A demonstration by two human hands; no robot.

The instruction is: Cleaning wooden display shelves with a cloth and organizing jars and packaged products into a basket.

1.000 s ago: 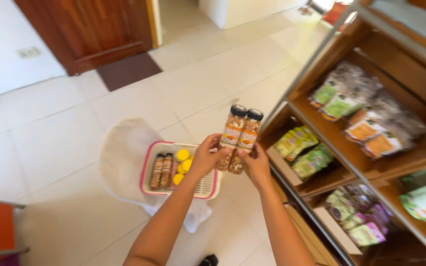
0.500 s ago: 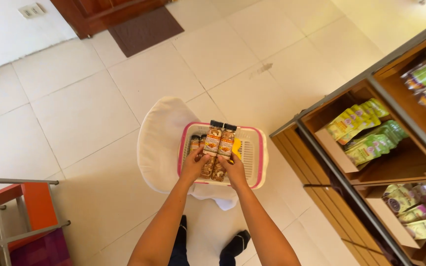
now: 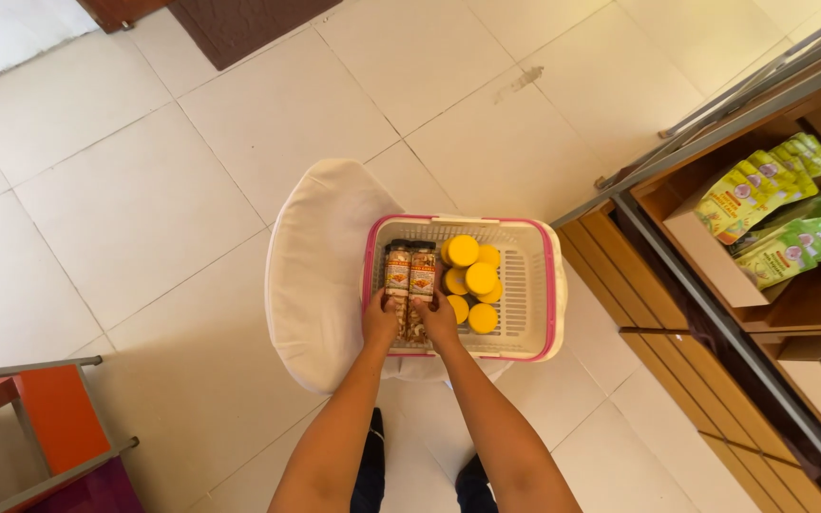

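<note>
Both forearms reach straight forward and down, side by side. The left hand (image 3: 381, 321) grips one brown jar (image 3: 397, 278), the right hand (image 3: 437, 321) the other (image 3: 421, 278), at the left end of a pink-rimmed white basket (image 3: 534, 294). Yellow-lidded jars (image 3: 470, 280) sit just beside. The basket rests on a white chair (image 3: 315, 275); beyond, a wooden shelf (image 3: 705, 242) holds green packets (image 3: 781, 214).

Pale tiled floor (image 3: 239, 142), wooden shelving (image 3: 705, 313).

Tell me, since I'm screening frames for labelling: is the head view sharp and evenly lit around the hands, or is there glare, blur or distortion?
Head view: sharp on both hands, left hand and right hand, the jars and the basket; soft even light; straight shelf edges bow near the frame's edge.
</note>
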